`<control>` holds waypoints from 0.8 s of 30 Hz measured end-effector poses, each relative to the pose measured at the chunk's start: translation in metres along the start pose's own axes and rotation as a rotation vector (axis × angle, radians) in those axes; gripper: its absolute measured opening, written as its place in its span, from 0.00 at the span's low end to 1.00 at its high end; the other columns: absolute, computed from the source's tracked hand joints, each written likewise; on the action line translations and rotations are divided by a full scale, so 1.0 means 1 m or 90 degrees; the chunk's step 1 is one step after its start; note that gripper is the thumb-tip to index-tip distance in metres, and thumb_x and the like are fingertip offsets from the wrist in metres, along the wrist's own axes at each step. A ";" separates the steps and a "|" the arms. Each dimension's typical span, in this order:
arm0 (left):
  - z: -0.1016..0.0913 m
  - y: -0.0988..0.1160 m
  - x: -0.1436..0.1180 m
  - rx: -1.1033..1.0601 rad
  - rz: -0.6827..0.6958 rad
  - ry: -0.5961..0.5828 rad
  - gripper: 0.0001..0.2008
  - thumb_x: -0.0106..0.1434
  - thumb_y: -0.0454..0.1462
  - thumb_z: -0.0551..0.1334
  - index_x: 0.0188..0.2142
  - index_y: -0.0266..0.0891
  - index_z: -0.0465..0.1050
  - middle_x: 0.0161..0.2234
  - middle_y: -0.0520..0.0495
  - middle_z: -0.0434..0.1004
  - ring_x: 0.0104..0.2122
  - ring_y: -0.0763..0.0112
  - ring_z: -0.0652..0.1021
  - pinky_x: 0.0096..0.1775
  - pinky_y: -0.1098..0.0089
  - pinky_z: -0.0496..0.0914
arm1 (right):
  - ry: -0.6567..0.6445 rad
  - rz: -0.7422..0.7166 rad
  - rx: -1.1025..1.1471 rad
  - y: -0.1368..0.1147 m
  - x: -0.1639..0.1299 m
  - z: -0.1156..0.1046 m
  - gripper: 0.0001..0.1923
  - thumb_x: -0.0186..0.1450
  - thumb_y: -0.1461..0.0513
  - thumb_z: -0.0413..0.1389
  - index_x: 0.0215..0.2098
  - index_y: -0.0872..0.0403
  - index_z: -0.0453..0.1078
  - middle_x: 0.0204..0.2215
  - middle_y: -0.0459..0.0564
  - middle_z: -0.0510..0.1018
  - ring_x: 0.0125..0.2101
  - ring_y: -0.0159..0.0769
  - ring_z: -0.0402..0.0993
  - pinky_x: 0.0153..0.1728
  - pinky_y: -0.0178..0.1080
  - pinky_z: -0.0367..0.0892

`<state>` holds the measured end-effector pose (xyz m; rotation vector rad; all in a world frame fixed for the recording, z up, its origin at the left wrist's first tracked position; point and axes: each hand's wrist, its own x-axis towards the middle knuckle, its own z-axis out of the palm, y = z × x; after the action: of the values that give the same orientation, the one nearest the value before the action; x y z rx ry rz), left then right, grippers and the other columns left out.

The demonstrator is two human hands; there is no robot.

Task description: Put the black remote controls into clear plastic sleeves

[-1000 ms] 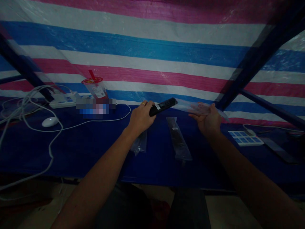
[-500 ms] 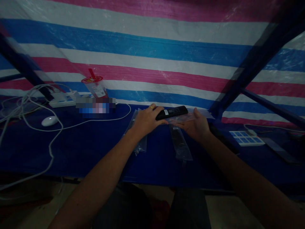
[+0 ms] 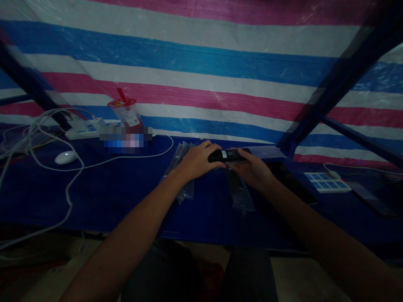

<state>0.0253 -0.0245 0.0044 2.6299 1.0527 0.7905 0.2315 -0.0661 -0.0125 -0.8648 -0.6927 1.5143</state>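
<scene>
Right now both hands meet over the blue table (image 3: 94, 197), near the middle of the picture. The left hand (image 3: 197, 161) has its fingers curled around the left end of a black remote (image 3: 229, 155), and there is a ring on one finger. The right hand (image 3: 250, 170) holds the same remote from below at its right end, with its fingers closed on it too. The remote lies flat, pointing from 9 o'clock to 3 o'clock, just above the table. A clear plastic bag (image 3: 264, 152) pokes out past the remote toward 3 o'clock; I cannot tell if the remote is inside it. Another bagged remote (image 3: 239, 191) lies on the table at 6 o'clock from the hands. More clear bags (image 3: 182, 167) lie under the left wrist. A white mouse (image 3: 66, 157) sits far off at 9 o'clock, and a cup with a red straw (image 3: 126, 111) stands at 10 o'clock.
</scene>
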 end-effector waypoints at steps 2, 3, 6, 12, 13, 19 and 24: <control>0.002 -0.002 0.001 -0.049 0.016 0.018 0.21 0.61 0.49 0.68 0.49 0.44 0.73 0.48 0.45 0.75 0.47 0.60 0.76 0.49 0.61 0.69 | -0.003 0.005 -0.012 0.001 0.000 -0.001 0.06 0.68 0.62 0.57 0.37 0.54 0.76 0.37 0.50 0.83 0.38 0.36 0.79 0.45 0.39 0.77; 0.003 -0.004 0.002 -0.069 0.010 0.031 0.19 0.61 0.49 0.67 0.47 0.43 0.73 0.45 0.45 0.76 0.46 0.61 0.76 0.48 0.61 0.69 | -0.001 0.002 -0.012 0.001 0.001 -0.002 0.06 0.68 0.62 0.57 0.37 0.54 0.76 0.37 0.50 0.83 0.38 0.37 0.80 0.45 0.41 0.77; 0.002 -0.011 0.004 -0.138 -0.083 0.049 0.17 0.63 0.50 0.65 0.41 0.40 0.74 0.38 0.47 0.78 0.38 0.64 0.77 0.41 0.64 0.68 | 0.004 -0.022 -0.010 0.001 0.002 -0.005 0.05 0.68 0.62 0.58 0.37 0.53 0.76 0.36 0.51 0.83 0.39 0.39 0.80 0.46 0.43 0.77; -0.003 -0.014 0.006 -0.371 -0.269 -0.043 0.16 0.59 0.47 0.69 0.36 0.39 0.70 0.27 0.51 0.75 0.22 0.74 0.72 0.25 0.70 0.62 | 0.015 -0.062 -0.001 0.006 0.003 -0.006 0.03 0.66 0.62 0.61 0.36 0.55 0.74 0.35 0.53 0.83 0.37 0.40 0.81 0.43 0.44 0.78; -0.003 -0.012 0.006 -0.414 -0.284 -0.048 0.14 0.59 0.45 0.69 0.36 0.39 0.69 0.25 0.52 0.74 0.19 0.76 0.70 0.24 0.71 0.61 | 0.017 -0.064 0.001 0.006 0.003 -0.005 0.03 0.66 0.62 0.61 0.37 0.55 0.74 0.35 0.53 0.83 0.36 0.40 0.81 0.42 0.43 0.79; -0.002 -0.005 0.007 -0.556 -0.318 -0.007 0.10 0.60 0.34 0.69 0.32 0.40 0.67 0.24 0.52 0.72 0.19 0.76 0.72 0.24 0.70 0.62 | 0.032 -0.069 0.020 0.007 0.000 0.001 0.03 0.67 0.63 0.59 0.39 0.56 0.75 0.35 0.52 0.83 0.35 0.38 0.82 0.42 0.42 0.79; -0.001 -0.006 0.007 -0.593 -0.322 0.013 0.09 0.60 0.33 0.68 0.31 0.39 0.68 0.24 0.51 0.72 0.19 0.74 0.72 0.25 0.67 0.64 | 0.032 -0.072 0.026 0.007 0.000 0.001 0.03 0.67 0.64 0.60 0.39 0.55 0.74 0.36 0.53 0.83 0.36 0.39 0.82 0.43 0.43 0.79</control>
<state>0.0256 -0.0155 0.0054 1.5060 0.9592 0.8860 0.2271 -0.0669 -0.0177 -0.8175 -0.6613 1.3974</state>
